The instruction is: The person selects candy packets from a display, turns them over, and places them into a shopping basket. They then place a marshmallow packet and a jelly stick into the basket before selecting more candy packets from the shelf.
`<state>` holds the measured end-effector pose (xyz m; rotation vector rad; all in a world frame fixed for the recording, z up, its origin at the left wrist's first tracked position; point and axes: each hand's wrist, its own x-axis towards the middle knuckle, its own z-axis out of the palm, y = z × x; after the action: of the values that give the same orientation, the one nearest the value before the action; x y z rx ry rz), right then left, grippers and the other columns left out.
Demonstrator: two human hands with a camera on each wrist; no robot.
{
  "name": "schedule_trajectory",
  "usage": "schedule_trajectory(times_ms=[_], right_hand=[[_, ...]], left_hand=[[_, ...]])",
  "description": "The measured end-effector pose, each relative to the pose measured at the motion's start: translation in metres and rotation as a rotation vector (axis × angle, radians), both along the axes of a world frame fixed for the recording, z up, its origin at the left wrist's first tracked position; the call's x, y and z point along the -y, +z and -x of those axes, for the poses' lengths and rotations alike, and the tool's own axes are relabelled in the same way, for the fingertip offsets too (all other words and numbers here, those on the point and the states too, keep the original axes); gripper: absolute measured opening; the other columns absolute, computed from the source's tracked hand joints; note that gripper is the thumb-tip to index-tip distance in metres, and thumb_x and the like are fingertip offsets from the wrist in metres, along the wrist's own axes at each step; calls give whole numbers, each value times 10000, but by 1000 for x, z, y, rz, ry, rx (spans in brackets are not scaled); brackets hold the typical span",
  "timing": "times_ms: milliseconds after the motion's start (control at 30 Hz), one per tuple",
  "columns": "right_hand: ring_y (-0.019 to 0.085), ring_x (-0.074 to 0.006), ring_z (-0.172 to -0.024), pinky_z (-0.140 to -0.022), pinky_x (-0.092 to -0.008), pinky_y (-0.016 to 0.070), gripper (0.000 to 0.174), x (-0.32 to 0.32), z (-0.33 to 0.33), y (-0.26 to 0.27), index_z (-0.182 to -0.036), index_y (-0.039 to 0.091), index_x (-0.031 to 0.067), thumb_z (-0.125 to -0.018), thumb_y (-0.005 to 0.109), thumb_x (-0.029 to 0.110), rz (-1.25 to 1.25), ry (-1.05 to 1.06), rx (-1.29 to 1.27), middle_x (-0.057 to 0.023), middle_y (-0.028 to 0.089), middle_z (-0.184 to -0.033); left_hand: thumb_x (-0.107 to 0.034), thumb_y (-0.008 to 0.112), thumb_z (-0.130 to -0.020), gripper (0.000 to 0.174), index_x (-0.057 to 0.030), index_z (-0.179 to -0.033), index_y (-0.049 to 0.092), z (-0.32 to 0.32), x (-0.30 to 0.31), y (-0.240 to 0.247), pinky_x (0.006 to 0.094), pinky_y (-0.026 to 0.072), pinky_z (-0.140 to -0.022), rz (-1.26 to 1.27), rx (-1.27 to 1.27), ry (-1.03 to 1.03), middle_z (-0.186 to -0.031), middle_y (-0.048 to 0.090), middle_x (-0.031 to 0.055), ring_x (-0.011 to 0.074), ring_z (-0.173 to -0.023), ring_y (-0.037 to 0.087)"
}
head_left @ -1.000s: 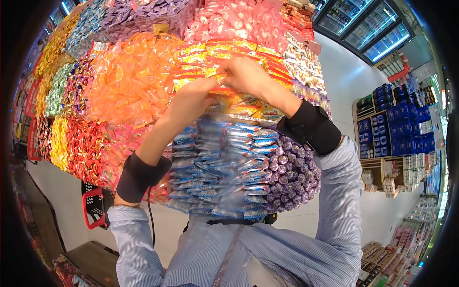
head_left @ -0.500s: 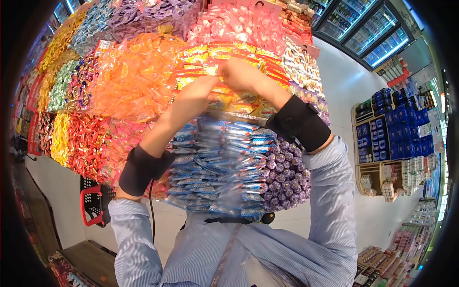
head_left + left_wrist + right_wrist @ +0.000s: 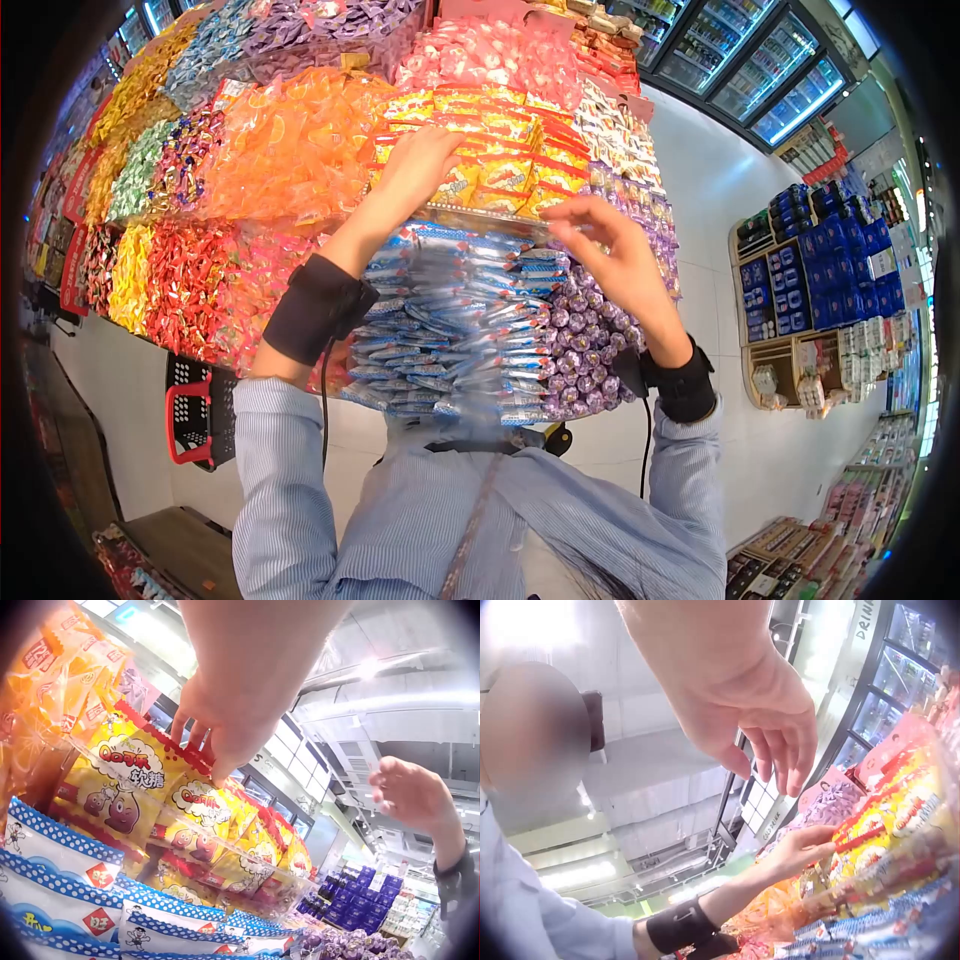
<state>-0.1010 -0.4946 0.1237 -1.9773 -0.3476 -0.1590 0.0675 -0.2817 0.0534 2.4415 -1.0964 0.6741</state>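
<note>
The two bare hands have been parted, the right hand [image 3: 615,252] now held empty with relaxed fingers, while the left hand's [image 3: 420,163] loosely extended fingers are rested on yellow-and-red plastic packets [image 3: 502,175], too overlapped to count, stacked behind one blue-and-white plastic packet pile [image 3: 410,345].

Yellow packet [image 3: 112,784]: 软糖, red lettering beginning Q. Blue-white packets [image 3: 49,896]: 旺 on red diamonds [image 3: 100,921]. Panel [image 3: 864,634] beside fridges [image 3: 900,671]: DRINK; further along, COLD DRINK.
</note>
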Motion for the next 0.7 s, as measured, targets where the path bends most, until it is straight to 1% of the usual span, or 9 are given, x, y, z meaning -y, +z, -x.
schedule_trajectory(times_ms=[67,167,233,300,333,433,500,567,700], right_hand=[[560,-124,-875,-754,-267,443,166,4,26,-13,-969,562,22,-820,537,91,-28,-11,-52,-52,597,-926],[547,-117,-888,-762,-263,434,172,5,57,-24,-978,560,17,-819,534,77,-81,-19,-120,-49,593,-931],[541,-116,-887,-766,-260,430,175,3,70,-25,-983,557,13,-820,530,71,-126,-25,-140,-50,588,-938],[539,-116,-879,-769,-257,425,177,-2,82,-27,-988,554,8,-824,524,67,-189,-38,-145,-53,583,-945],[537,-121,-878,-774,-254,422,177,-4,87,-32,-994,546,6,-830,516,67,-242,-12,-125,-63,576,-968],[538,-125,-874,-775,-253,420,182,-15,99,-48,-1005,541,13,-831,516,65,-329,13,-156,-67,575,-969],[534,-118,-879,-762,-242,421,176,-28,105,-60,-1004,538,12,-834,499,36,-396,95,-229,-66,559,-1006],[536,-114,-885,-755,-236,421,184,-45,111,-75,-1015,532,14,-836,493,25,-391,158,-369,-59,548,-1024],[539,-113,-903,-752,-236,420,214,-73,121,-96,-1051,514,22,-839,491,16,-431,290,-462,-47,546,-1020]], left_hand=[[-141,559,-746,303,-40,-1032,538,-2,2,-1,384,419,-771,-42,25,11,-919,565,130,298,-888,518],[-144,549,-738,269,-64,-994,540,6,6,4,393,402,-778,-62,46,54,-898,555,104,277,-904,509],[-143,552,-743,319,-56,-1048,512,18,5,11,385,396,-797,11,108,61,-941,548,110,278,-936,499],[-151,562,-754,362,-51,-1096,492,43,2,28,376,399,-806,101,154,52,-972,544,115,284,-945,499],[-139,569,-749,355,-52,-1086,497,57,-1,33,373,397,-809,114,132,33,-978,543,113,281,-948,498],[-101,591,-730,342,-56,-1060,511,105,-13,39,369,391,-816,165,78,-21,-996,539,108,276,-954,497],[-70,607,-715,344,-60,-1047,518,139,-24,33,369,390,-817,217,64,-55,-1009,537,106,273,-955,496],[-50,611,-708,343,-58,-1039,521,167,-39,17,369,396,-812,193,-28,-19,-1005,540,101,273,-952,499],[-43,614,-707,349,-56,-1042,519,212,-75,-16,369,402,-804,201,-215,155,-998,544,100,278,-946,502]])
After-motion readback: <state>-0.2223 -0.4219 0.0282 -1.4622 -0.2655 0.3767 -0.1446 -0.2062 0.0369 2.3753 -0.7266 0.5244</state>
